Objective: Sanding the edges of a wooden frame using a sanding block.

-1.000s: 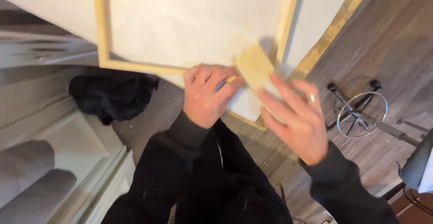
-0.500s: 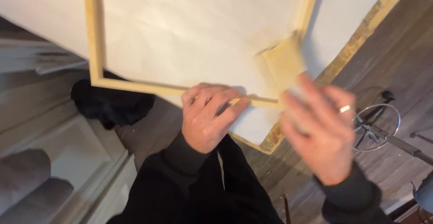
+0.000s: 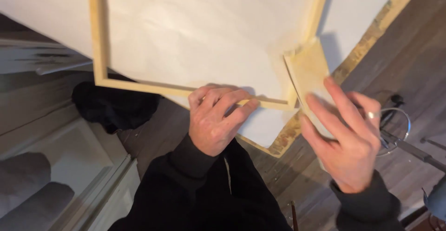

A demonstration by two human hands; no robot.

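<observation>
Wood frame (image 3: 139, 86): pale, lying on white sheet (image 3: 195, 31); its near bar is running from 9 toward 3 o'clock, corner sitting at 3 o'clock of the left hand.
Left hand (image 3: 214, 122): pressing down on the near bar, fingers curled over its edge, gripping it.
Right hand (image 3: 346, 140): fingers spread nearly flat, lying against a yellowish block (image 3: 310, 75); blurred, so a firm grip cannot be told.
Block: resting at the frame corner, at 12 o'clock of the right hand.
Board (image 3: 367, 38): rough-edged, lying beneath the sheet.
Dark cloth (image 3: 114, 108): sitting at 9 o'clock of the left hand.
Wire ring (image 3: 399, 124): lying at 3 o'clock, on the floor.
</observation>
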